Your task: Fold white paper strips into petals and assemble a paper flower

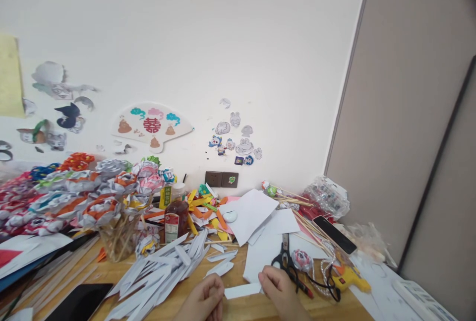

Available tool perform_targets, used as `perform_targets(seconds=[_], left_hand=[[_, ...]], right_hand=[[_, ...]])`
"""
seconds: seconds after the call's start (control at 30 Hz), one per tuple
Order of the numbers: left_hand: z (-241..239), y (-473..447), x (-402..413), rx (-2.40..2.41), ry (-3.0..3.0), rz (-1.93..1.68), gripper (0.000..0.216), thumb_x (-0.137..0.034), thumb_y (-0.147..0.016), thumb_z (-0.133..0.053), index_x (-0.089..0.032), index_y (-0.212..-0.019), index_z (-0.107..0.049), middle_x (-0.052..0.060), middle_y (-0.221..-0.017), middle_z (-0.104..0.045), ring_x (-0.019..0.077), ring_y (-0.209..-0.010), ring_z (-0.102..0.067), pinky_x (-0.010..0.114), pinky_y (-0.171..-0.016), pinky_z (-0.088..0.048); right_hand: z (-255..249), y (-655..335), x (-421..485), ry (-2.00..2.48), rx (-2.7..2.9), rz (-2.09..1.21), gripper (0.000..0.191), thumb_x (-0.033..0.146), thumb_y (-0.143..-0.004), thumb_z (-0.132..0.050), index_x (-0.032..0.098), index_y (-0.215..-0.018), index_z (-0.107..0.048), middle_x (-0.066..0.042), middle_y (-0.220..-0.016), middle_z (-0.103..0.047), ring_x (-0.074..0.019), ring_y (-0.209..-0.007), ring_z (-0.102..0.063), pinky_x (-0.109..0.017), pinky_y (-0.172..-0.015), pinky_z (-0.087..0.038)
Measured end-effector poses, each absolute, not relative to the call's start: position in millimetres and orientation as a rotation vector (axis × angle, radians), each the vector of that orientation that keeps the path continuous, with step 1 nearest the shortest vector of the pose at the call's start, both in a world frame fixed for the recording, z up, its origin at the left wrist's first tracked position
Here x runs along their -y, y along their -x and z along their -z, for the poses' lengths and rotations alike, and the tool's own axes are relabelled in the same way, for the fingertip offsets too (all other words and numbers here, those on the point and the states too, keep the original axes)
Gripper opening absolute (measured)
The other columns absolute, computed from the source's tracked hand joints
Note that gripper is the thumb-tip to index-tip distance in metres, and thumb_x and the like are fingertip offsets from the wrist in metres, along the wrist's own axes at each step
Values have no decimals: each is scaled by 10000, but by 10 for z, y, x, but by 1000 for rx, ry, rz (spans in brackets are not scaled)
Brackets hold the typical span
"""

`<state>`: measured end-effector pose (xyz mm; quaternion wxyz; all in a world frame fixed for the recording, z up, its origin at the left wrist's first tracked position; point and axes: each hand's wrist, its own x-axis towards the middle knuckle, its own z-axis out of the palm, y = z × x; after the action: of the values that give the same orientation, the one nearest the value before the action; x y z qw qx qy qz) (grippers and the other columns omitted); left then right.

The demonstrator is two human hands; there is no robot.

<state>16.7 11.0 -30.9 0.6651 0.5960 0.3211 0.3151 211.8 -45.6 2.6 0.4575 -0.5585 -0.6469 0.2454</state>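
Overall level: bright and even, no hard beam.
Source: not in frame; light reads as diffuse, from above.
Wall (223, 38): pale, close to washed out, little texture left.
Shadows: soft and short under the white sheets (253, 212) and the paper flowers (92, 197).
Glare: pale sheen along the phone (334, 234) screen; the dark tablet (80, 301) is dull and matte.
Corner: top right darkens to a vignette.
Distortion: wide-angle; the panel edge (349, 78) leans strongly, and the whole picture is squat in height.
Left margin: wall stickers (55, 88) stretched and smeared.
Focus: mid-desk fairly crisp; left hand (204, 302) and right hand (279, 288) at the bottom edge soft and cropped.
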Motion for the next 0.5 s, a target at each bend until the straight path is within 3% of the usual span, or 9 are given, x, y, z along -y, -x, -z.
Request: perform_targets(seconds=[0.5], left_hand=[[323, -165, -128, -711, -1308, -736, 555, -735, -574, -541, -221, -693, -370, -85, -375, -539, 65, -270, -457, 135, -276, -243]], right_hand=[[-29, -2139, 454, 1365, 1582, -614, 439, 548, -799, -379, 211, -525, -307, 50, -517, -314, -114, -520, -335, -244, -510, -265]])
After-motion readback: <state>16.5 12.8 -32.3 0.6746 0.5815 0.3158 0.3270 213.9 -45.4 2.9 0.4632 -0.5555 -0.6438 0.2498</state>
